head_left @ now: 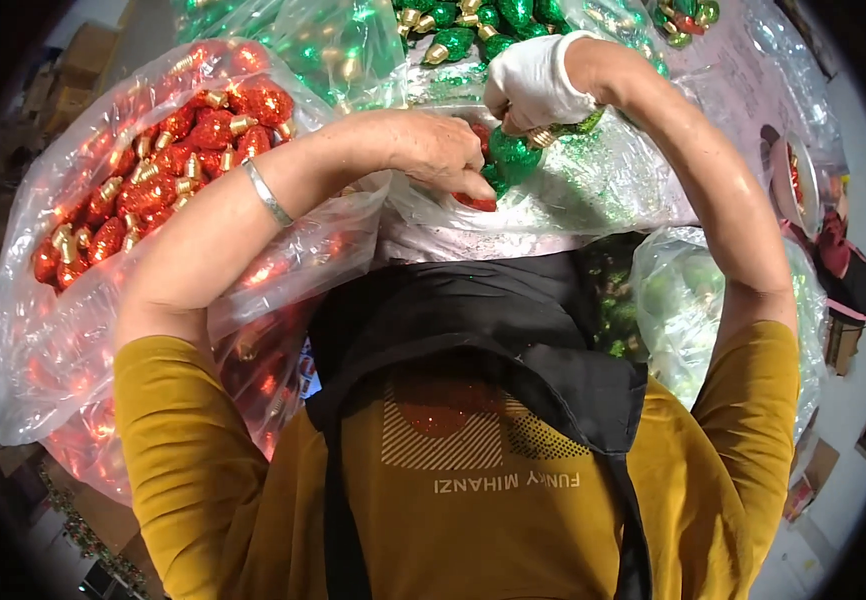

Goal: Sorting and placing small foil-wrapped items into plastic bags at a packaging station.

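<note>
Over the near edge of the work table, my bare left hand (433,150) is closed at the fingertips on a red glitter bulb ornament (475,203), mostly hidden by the fingers. Close to its right, my white-gloved right hand (538,85) curls down around green bulb ornaments with gold caps. One large green glitter bulb (515,157) hangs below the glove, nearly touching the left fingertips. Another green bulb (585,122) shows under the wrist. How many the glove holds is hidden.
A clear plastic bag of red bulb ornaments (168,175) bulges at left. Green bulbs (448,45) lie at the table's far side, beside a clear bag (338,55) of green ones. Another plastic bag (688,300) stands near my right arm. Plastic sheeting (623,185) with green glitter covers the table.
</note>
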Motion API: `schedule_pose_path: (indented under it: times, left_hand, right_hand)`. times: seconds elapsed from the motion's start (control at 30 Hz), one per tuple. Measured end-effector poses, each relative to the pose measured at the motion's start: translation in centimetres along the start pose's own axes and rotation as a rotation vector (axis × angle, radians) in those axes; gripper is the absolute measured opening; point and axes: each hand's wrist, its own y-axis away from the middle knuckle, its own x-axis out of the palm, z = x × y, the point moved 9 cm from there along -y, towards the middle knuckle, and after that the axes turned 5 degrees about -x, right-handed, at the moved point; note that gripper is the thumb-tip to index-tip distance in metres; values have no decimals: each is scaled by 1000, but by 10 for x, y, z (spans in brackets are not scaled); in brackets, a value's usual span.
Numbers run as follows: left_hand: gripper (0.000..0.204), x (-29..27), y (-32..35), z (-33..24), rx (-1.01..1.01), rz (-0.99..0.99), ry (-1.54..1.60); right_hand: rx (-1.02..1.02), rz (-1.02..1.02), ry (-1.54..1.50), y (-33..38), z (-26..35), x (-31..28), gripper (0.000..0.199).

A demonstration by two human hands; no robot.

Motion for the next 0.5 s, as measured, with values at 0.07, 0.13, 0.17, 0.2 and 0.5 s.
schedule_pose_path:
  times: [0.07,0.13,0.17,0.2,0.5]
  left_hand:
    - [43,-1,7,0,-54,23,28]
    - [54,6,9,-9,0,55,-33]
    - [60,10,10,-14,27,75,-68]
    - [60,13,12,-13,31,75,-64]
    - [29,30,19,-32,206,-86,-282]
  right_hand:
    - [-73,21,-50,-6,7,-3,17]
    - [-106,52,-74,-7,10,-3,18]
    - [-25,56,-122,-7,2,-4,17]
    - [58,52,-176,-9,-5,-5,16]
    - [-65,-408,117,7,28,-25,16]
